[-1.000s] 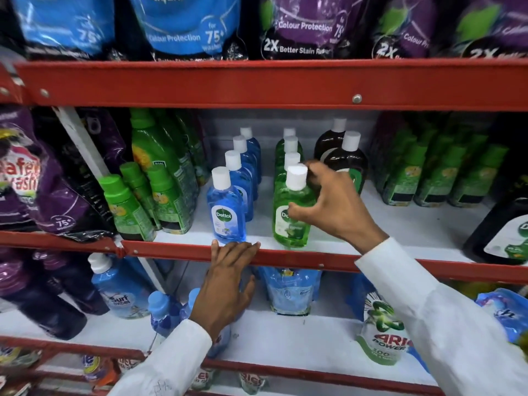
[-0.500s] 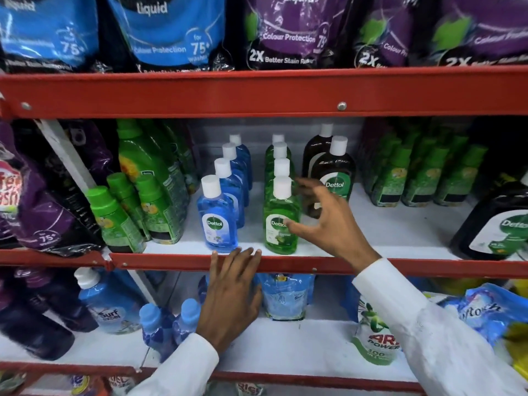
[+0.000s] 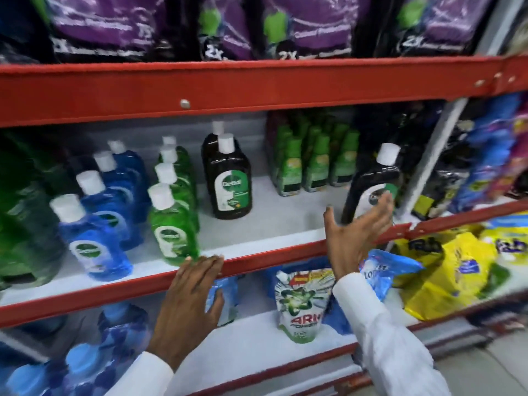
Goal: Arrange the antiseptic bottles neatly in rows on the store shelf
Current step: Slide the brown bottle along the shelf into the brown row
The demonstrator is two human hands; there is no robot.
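On the middle shelf [image 3: 257, 232] stand a row of blue antiseptic bottles [image 3: 94, 241], a row of green ones [image 3: 173, 224] and two brown bottles [image 3: 230, 181] one behind the other, all with white caps. A larger dark bottle [image 3: 371, 181] stands alone at the right, near the shelf's front. My right hand [image 3: 354, 232] is spread open just in front of that bottle, fingers at its label, not closed on it. With flat fingers, my left hand [image 3: 191, 304] rests on the red front rail below the green row.
Green-capped bottles [image 3: 314, 161] stand packed at the back right, larger green bottles [image 3: 23, 212] at the far left. Purple pouches [image 3: 314, 27] fill the upper shelf. Below lie a detergent pouch [image 3: 300, 304], yellow bags [image 3: 445, 275] and blue bottles [image 3: 94, 361]. A grey upright [image 3: 428, 155] bounds the bay.
My right hand has left the green row and swung right to the lone dark bottle. The view has panned right with it. My left hand stays on the rail.
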